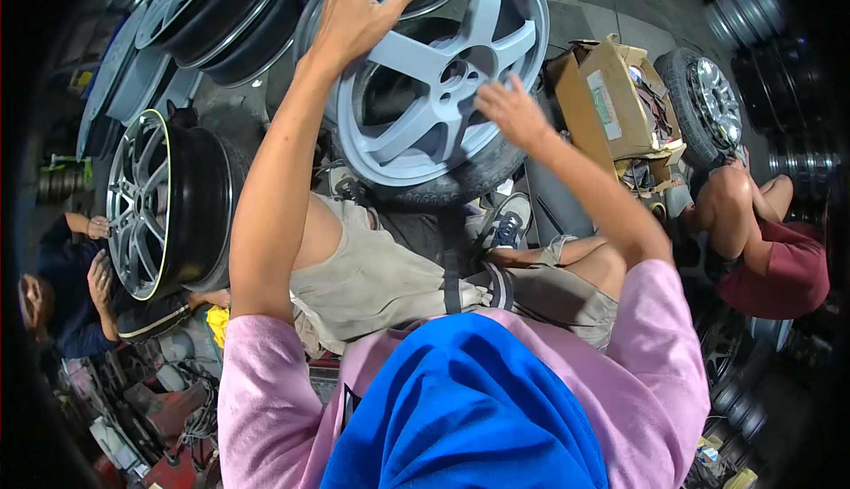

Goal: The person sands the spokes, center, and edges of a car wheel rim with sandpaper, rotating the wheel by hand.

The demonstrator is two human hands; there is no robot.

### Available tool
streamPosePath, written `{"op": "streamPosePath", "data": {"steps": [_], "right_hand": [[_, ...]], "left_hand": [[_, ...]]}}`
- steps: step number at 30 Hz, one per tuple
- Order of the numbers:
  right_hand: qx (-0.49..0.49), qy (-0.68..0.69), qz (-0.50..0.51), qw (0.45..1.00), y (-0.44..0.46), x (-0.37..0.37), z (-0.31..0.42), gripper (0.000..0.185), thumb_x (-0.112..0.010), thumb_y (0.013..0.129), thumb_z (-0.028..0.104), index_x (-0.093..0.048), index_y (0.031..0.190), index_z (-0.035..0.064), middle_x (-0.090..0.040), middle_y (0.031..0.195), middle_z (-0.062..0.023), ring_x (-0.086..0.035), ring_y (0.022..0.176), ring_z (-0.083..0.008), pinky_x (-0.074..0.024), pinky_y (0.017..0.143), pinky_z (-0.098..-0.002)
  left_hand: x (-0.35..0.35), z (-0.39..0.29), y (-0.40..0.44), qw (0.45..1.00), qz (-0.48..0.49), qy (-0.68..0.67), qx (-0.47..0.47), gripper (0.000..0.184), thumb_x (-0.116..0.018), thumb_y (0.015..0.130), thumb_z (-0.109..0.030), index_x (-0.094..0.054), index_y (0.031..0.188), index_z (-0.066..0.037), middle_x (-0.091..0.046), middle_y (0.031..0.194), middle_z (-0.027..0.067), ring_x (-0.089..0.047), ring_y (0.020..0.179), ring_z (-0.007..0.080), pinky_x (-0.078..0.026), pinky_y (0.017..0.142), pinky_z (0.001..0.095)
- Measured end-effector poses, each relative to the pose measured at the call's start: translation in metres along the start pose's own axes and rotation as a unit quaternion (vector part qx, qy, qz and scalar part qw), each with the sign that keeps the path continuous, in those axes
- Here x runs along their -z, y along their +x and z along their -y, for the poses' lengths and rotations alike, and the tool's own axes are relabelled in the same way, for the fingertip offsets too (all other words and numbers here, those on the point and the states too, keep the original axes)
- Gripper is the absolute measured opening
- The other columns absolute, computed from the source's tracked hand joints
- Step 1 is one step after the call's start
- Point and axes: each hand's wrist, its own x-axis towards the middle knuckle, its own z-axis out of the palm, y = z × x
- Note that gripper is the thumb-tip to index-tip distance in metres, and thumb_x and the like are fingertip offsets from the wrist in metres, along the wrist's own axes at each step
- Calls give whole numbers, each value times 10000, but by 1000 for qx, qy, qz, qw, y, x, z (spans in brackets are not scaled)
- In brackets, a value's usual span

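Note:
A pale grey, several-spoked alloy wheel (407, 55) stands tilted in front of me, face toward me, resting on a black tire (460, 190). My left hand (361, 13) grips its upper left rim, thumb on the face and fingers curled over the edge. Just right of the hub, my right hand (513, 113) is over a spoke, slightly blurred. Its fingers are stretched out and apart, with nothing visible in them; whether they touch the spoke I cannot tell.
An open cardboard box (602, 104) stands right of the wheel, beside a tire with a chrome wheel (713, 100). At left, a person holds a yellow-edged wheel (140, 204). Another person (770, 259) crouches at right. More wheels (217, 11) stand upper left.

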Motion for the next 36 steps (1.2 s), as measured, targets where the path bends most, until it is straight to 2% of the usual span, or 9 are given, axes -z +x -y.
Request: {"op": "streamPosePath", "data": {"steps": [5,11,13,14,17,22,30,33,36], "right_hand": [[60,-90,5,994,13,20,-24,265,-597,963,167,-735,1176,90,-634,1275,-73,-580,1304,-220,-388,1152,-479],[-200,332,-20,922,31,23,49,174,-647,948,117,-703,1102,59,-718,1014,-54,-717,1025,-266,-536,935,-417],[-302,848,4,436,35,34,37,257,-654,1015,155,-710,1230,26,-752,1152,-70,-719,1061,-227,-553,939,-396],[-294,888,-25,352,27,39,32,331,-671,1045,220,-713,1298,11,-746,1241,-82,-703,1040,-166,-555,922,-346],[-386,733,-105,550,-7,-8,23,296,-658,1044,193,-736,1265,12,-760,1172,-76,-685,1009,-148,-543,897,-313],[-507,716,-47,478,-50,-103,74,281,-629,1049,208,-749,1238,39,-747,1085,-37,-677,959,-145,-538,817,-306],[-524,685,-92,498,-8,-68,137,304,-623,974,146,-743,1173,-50,-707,961,-24,-576,839,-130,-476,751,-320],[-540,709,-87,445,-3,-54,148,279,-619,977,157,-743,1154,-20,-707,938,-39,-619,829,-160,-514,781,-331],[-490,843,-38,218,13,5,159,244,-592,1002,113,-684,1188,-16,-700,1168,-103,-680,1108,-259,-556,1084,-465]], "left_hand": [[33,17,-34,998,-11,56,-38,576,-793,894,-575,-732,1007,-13,-720,923,159,-676,854,315,-524,813,436],[77,9,-69,974,160,110,116,696,-795,847,-692,-668,719,-20,-609,612,92,-566,599,227,-481,627,379],[80,12,-82,962,205,124,133,772,-812,797,-735,-685,665,15,-612,574,134,-612,577,250,-514,618,418],[79,18,-95,944,271,111,155,816,-814,780,-750,-702,681,52,-623,580,172,-648,592,275,-534,631,440],[76,33,-122,871,427,140,198,925,-798,773,-770,-729,769,153,-685,676,302,-738,691,424,-584,690,477],[39,70,-200,864,481,55,135,539,-763,959,-420,-717,1325,-26,-711,1315,264,-667,1251,418,-501,1094,441],[17,88,-230,894,390,16,219,544,-785,914,-463,-766,1196,1,-751,1098,306,-717,1091,456,-551,976,496],[57,47,-168,859,439,114,236,497,-837,849,-443,-768,862,50,-724,794,278,-735,783,437,-579,774,502],[84,8,-109,951,263,137,87,436,-747,936,-441,-789,859,-14,-692,696,222,-715,698,402,-549,679,497]]}}
